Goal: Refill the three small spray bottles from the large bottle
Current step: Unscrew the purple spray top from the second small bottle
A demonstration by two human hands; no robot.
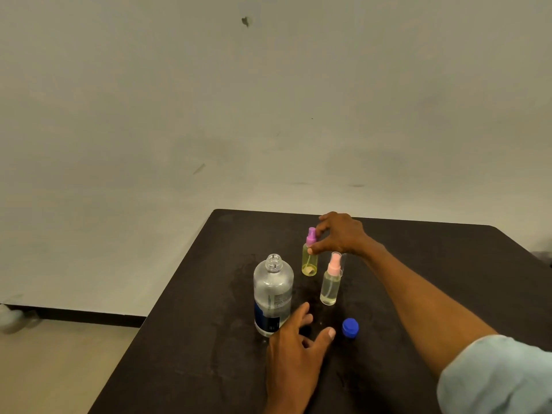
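Yellow spray bottle [309,261] upright, neck within right hand [343,234] grip

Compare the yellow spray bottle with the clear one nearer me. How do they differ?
The yellow spray bottle has a purple top; the clear spray bottle has a pale pink one. The right hand pinches the yellow spray bottle; the clear spray bottle stands untouched. The yellow one stands farther back than the clear one. Both stand upright on the table, tops on.
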